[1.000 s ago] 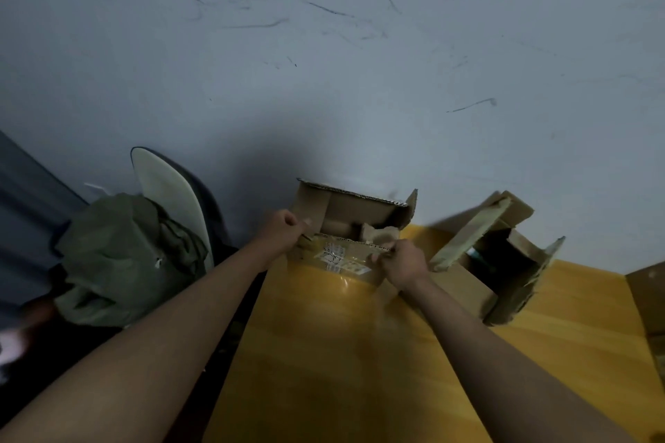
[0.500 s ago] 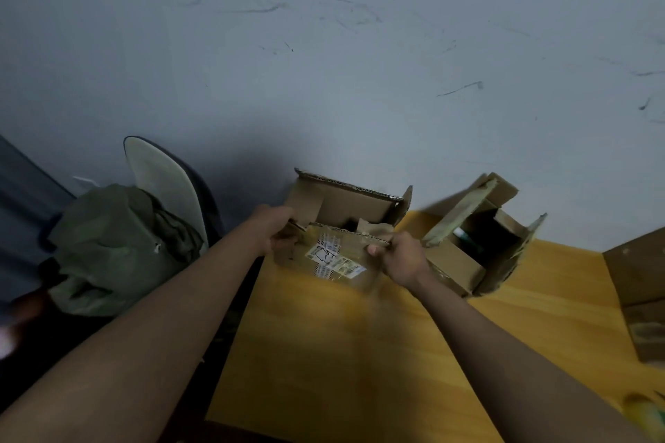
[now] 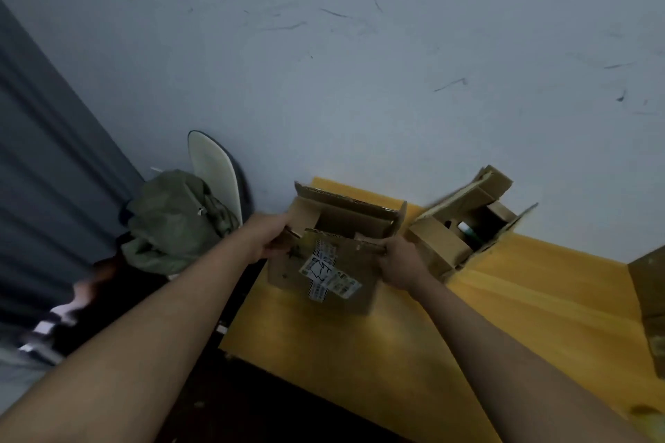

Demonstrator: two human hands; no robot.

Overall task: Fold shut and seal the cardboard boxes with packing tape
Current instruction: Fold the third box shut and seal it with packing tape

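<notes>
An open cardboard box (image 3: 360, 284) with white shipping labels on its near side sits at the far left of the yellow table (image 3: 503, 327). My left hand (image 3: 266, 237) grips its left top edge, fingers curled over a flap. My right hand (image 3: 399, 262) grips the right end of the near flap. The far flap stands upright. A second open cardboard box (image 3: 439, 252) stands just to the right, flaps splayed, with dark items inside. No tape is in view.
A white wall rises behind the table. Left of the table, a green bag (image 3: 172, 223) lies on a chair with a pale backrest (image 3: 212, 169). Another brown box (image 3: 651, 302) shows at the right edge. The table's left edge runs under the labelled box.
The labelled box has come toward me in both hands, showing more of its near side. The view has swung, so the table's left edge now shows.
</notes>
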